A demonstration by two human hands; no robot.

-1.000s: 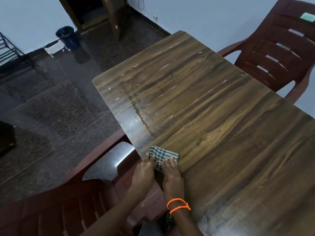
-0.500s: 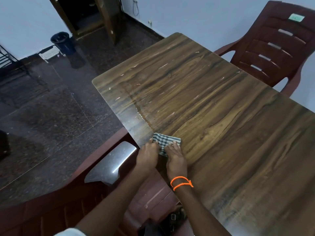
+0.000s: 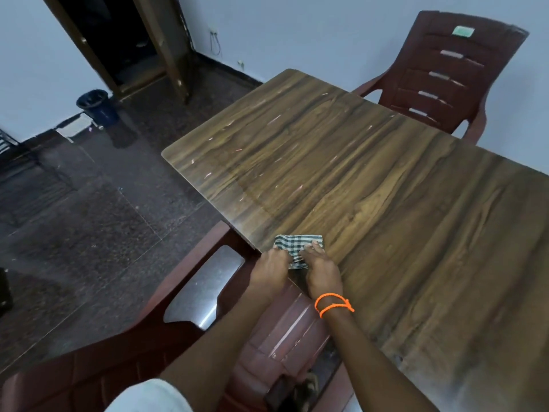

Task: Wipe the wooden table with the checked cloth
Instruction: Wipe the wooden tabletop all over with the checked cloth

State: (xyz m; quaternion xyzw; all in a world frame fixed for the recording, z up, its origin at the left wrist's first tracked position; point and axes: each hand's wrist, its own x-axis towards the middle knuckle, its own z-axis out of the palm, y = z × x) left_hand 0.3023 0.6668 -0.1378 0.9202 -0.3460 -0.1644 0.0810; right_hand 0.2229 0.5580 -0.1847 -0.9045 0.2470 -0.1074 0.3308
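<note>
A person's two bare hands press a small folded green-and-white checked cloth (image 3: 298,248) flat against a long, dark-grained wooden surface (image 3: 371,203), seen from a head-worn camera looking down. The cloth lies at the near edge of the surface, close to its near left corner, with part of the fabric reaching the edge itself. The left hand (image 3: 269,270) covers the cloth's left side; the right hand (image 3: 322,270), with a twisted orange thread bracelet (image 3: 334,304) on its wrist, covers the right side. Neither grip is closed around the cloth: the fingers of both hands lie spread and flat on top, pinning it by downward pressure only.

The surface ahead of the hands shows scattered pale flecks and a faint streak running away from the cloth. A dark red plastic armchair (image 3: 445,81) stands at the far side, and another dark red plastic chair (image 3: 208,286) sits just below the hands, tucked under the near edge.

Likely risks: because the cloth sits right at the edge and is only pinned, not gripped, a pull toward the body could drag it off onto the chair. An uneven push between the two hands could bunch or unfold it, leaving stripes unwiped.
</note>
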